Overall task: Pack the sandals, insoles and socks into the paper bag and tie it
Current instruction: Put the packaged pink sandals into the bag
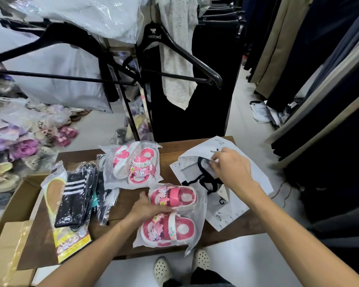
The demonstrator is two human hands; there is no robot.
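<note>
A clear plastic packet with a pair of pink sandals (172, 212) lies near the front of the brown wooden table (131, 197); my left hand (147, 208) grips it between the two sandals. A second packet of pink sandals (133, 164) lies further back. A white paper bag (226, 204) with dark ribbon handles lies flat on the right, and my right hand (230, 166) pinches its top edge by the handles. Black striped socks (77, 195) and a packet of yellow insoles (56, 204) lie on the left of the table.
Cardboard boxes (10, 241) sit at the left front. Piles of packaged shoes (27, 141) cover the floor at left. A clothes rack with black hangers (174, 56) stands behind the table; hanging trousers (319, 79) line the right. My feet (180, 266) are below the table edge.
</note>
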